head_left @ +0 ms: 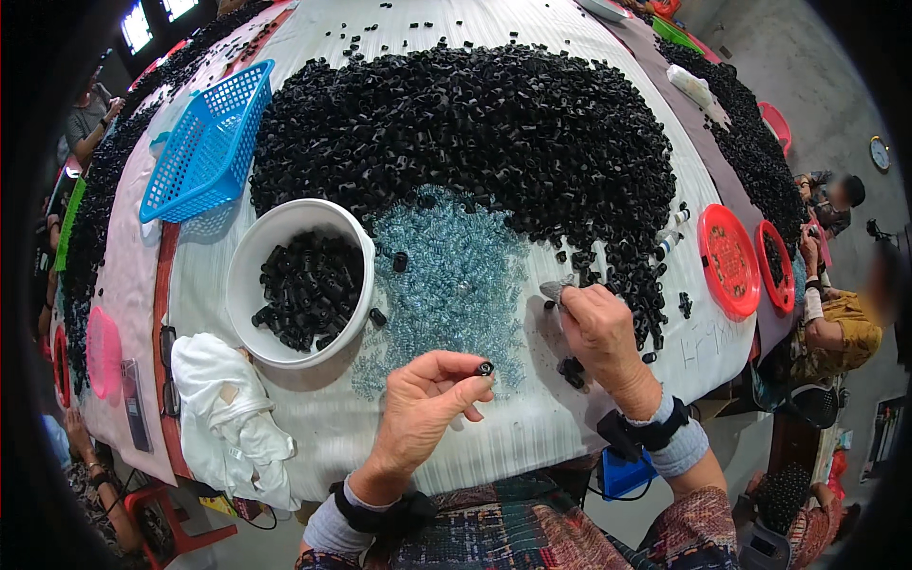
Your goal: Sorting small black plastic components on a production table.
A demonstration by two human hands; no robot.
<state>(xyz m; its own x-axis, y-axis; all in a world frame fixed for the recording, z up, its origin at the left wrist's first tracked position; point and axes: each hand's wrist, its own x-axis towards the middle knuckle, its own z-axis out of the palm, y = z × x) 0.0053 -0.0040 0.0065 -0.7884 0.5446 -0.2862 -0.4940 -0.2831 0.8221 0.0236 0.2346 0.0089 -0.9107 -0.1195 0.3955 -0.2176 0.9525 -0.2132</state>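
Nearest, the left hand [423, 404] hovered over the striped cloth of the worktop [532, 427], its thumb and forefinger pinched on a small black cap [485, 368] held up at the fingertips. Just to the right, the right hand [598, 332] rested low on the cloth with its fingers curled closed around a small grey piece [553, 288] that poked out toward the heap; what that piece was could not be told. A few loose black caps [572, 370] lay beneath that hand's palm. Both wrists wore dark straps over grey cuffs.

Between and beyond the hands spread a patch of clear bluish springs [456, 285]. To the left of it stood a white bowl [249, 261] partly filled with black caps, and a crumpled white cloth [228, 408] lay at the near left edge. Farther back, a large heap of black caps [465, 123] arched across the worktop, touching the springs. A blue plastic basket [211, 142] sat tilted at the far left, and two red lids [730, 258] lay at the right edge. Other people sat around the sides.
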